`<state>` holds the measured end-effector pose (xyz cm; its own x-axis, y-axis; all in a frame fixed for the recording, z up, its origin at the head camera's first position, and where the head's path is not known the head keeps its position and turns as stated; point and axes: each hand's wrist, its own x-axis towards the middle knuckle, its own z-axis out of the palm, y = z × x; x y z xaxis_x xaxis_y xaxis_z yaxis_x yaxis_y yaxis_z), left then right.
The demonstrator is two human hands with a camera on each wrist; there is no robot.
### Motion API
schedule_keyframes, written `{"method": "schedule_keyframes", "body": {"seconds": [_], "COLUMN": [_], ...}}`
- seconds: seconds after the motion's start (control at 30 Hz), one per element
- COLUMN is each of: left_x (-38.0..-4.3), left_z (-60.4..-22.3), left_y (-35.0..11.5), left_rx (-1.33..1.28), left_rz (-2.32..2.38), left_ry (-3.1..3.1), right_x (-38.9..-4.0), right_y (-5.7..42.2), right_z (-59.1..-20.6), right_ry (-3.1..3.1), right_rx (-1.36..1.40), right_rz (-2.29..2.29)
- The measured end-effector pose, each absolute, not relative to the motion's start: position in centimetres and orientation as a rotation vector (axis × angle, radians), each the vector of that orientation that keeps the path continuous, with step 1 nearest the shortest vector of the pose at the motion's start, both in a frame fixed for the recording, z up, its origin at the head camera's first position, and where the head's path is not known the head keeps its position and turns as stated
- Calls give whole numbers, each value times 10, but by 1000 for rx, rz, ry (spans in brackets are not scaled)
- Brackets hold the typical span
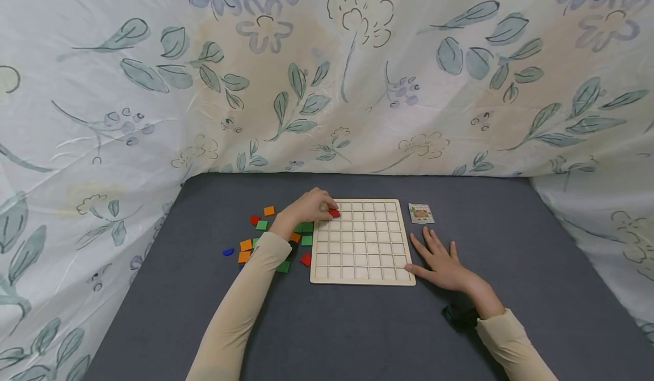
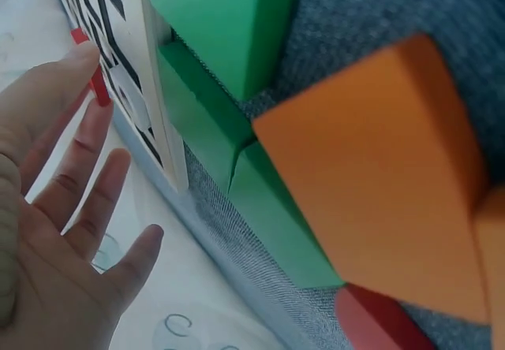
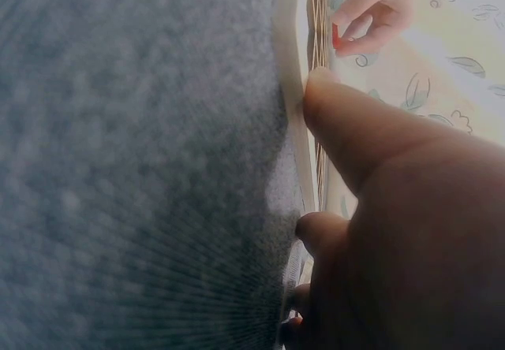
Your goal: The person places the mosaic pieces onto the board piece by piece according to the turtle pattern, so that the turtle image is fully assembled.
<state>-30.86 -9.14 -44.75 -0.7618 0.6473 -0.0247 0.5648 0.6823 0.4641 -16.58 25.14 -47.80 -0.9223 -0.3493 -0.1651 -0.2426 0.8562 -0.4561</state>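
Observation:
A pale wooden grid board (image 1: 364, 241) lies flat on the dark grey table. Over its far left corner, my left hand (image 1: 310, 206) pinches a red tile (image 1: 334, 213) between thumb and fingertip; in the left wrist view the red tile (image 2: 100, 86) is seen edge-on by the board. The other left fingers are loosely spread. My right hand (image 1: 443, 263) rests with spread fingers at the board's near right edge, its thumb touching the rim. In the right wrist view that thumb (image 3: 347, 121) presses on the board's edge (image 3: 293, 58).
Left of the board lie loose tiles: orange tiles (image 1: 246, 245), green tiles (image 1: 306, 240), a red tile (image 1: 305, 259) and a blue piece (image 1: 228, 251). The left forearm hides some. A small printed card (image 1: 421, 213) lies right of the board. A floral cloth (image 1: 327, 86) hangs behind the table.

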Motion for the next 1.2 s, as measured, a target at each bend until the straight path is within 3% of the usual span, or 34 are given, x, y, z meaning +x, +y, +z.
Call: {"method": "schedule_keyframes", "body": {"seconds": [1.2], "left_x": [-309], "left_z": [-451], "left_y": [-90], "left_rx": [940], "left_rz": [625], "left_ry": [2685], "right_x": [-167], "right_y": [253], "right_z": [-482], "right_ry": [2792], "right_rx": [-456], "right_rz": [-655]}}
